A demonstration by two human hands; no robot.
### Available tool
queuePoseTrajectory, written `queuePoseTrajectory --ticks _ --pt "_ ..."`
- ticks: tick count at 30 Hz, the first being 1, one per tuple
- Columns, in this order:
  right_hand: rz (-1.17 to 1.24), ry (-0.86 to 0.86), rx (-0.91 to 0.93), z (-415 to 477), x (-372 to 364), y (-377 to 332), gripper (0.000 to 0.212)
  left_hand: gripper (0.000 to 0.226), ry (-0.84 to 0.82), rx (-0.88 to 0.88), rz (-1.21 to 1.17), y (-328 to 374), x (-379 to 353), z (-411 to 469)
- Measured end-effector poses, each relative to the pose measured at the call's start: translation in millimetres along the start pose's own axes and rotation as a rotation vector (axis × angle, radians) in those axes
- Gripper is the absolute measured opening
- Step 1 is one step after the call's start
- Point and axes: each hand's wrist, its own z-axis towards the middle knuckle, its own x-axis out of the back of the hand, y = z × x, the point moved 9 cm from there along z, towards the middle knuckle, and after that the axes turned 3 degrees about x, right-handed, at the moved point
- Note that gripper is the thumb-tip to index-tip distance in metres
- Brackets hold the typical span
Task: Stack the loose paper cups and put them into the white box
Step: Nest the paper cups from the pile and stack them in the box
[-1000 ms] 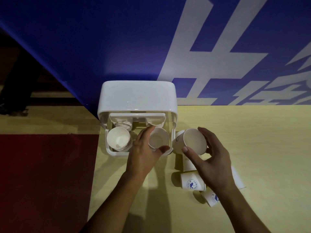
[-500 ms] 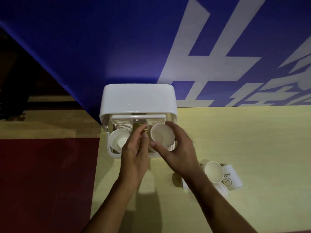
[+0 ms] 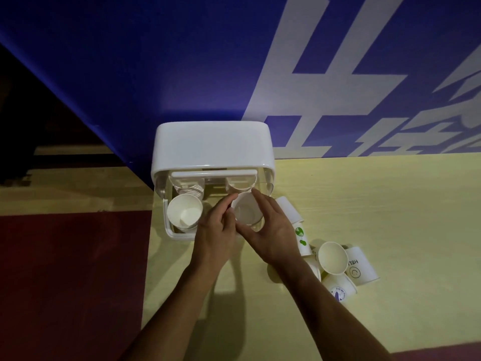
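Your left hand [image 3: 216, 230] and right hand [image 3: 272, 235] fingers curl round one paper cup [image 3: 247, 212], upright between them in the white box [image 3: 213, 147]. Loose cups [image 3: 332, 257] lie right of your right fingers.

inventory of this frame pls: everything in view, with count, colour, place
white box: one, white, lid raised, far left corner of the table
paper cup stack: one, white, box's front left compartment
clear cups: count unclear, transparent, back left compartment
back right cup: at least one, pale, mostly hidden
held paper cup: one, white, front right compartment
loose paper cups: at least five, white with prints, on the table right of the box
table: one, pale yellow
banner: one, blue with white characters, behind the table
floor: red and wood, left
left hand: fingers pinch the held paper cup's left rim
right hand: fingers curled round its right side
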Motion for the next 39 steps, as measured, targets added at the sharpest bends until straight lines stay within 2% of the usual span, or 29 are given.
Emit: queuePoseTrajectory --ticks 10,12,15,17,20,23,25,30,34,39 --pt "-0.004 -0.012 -0.026 -7 9 0 0.091 0.036 0.021 -0.036 0.002 8 2 -4" --pt "-0.014 0.004 -0.062 -20 31 5 0.092 0.034 0.079 -0.132 0.019 26 10 -18" --pt "-0.012 0.046 -0.128 -45 77 29 0.077 0.032 0.135 -0.336 0.123 61 6 -43" --pt "-0.012 0.083 -0.213 -61 109 57 0.067 0.038 0.053 -0.455 0.169 84 -22 -57" --pt "0.005 0.132 -0.332 -83 155 101 0.057 0.053 -0.197 -0.507 0.294 102 -93 -69" --pt "-0.02 0.166 -0.378 -103 195 138 0.05 0.081 -0.369 -0.477 0.49 91 -163 -70" --pt "-0.034 0.16 -0.405 -116 213 163 0.049 0.093 -0.433 -0.477 0.664 77 -204 -69" --pt "-0.033 0.088 -0.471 -143 231 217 0.061 0.091 -0.544 -0.431 0.973 46 -260 -68" --pt "-0.001 -0.05 -0.518 -156 223 250 0.071 0.084 -0.486 -0.269 0.908 46 -262 -63" --pt "-0.042 -0.309 -0.697 -168 185 274 0.094 0.084 -0.264 -0.038 0.579 73 -241 -57"
